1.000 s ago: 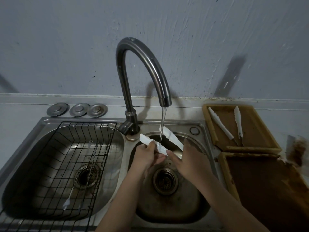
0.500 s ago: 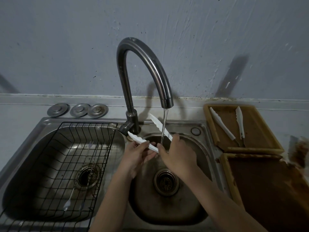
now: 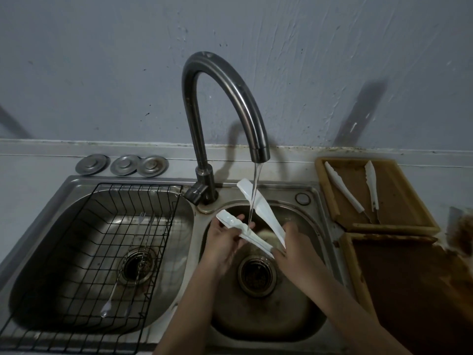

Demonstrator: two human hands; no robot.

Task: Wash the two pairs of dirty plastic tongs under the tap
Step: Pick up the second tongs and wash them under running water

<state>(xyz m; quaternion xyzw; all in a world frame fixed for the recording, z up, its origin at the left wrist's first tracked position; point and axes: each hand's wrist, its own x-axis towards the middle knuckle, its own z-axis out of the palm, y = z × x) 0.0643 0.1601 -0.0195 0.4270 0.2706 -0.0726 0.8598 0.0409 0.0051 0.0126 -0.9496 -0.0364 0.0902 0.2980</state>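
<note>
A scuffed grey wall backs a pale worktop (image 3: 38, 165) with a steel double sink (image 3: 317, 201) set into it. The curved tap (image 3: 220, 103) runs a thin stream of water (image 3: 254, 190) into the right basin. There, white plastic tongs (image 3: 258, 221) are held splayed in a V, hinge toward the person, tips pointing away and to the left; the far arm crosses the stream. The left hand (image 3: 225, 242) holds the near arm from below, fingers curled around it; the right hand (image 3: 294, 247) pinches the hinge end. The second tongs (image 3: 358, 190) lie in a brown tray (image 3: 325, 190) at the worktop's back right, tips toward the wall. A black wire rack (image 3: 102, 252) sits in the left basin, with cutlery (image 3: 120, 278) under it. Three metal sink plugs (image 3: 122, 164) line the back edge.
</note>
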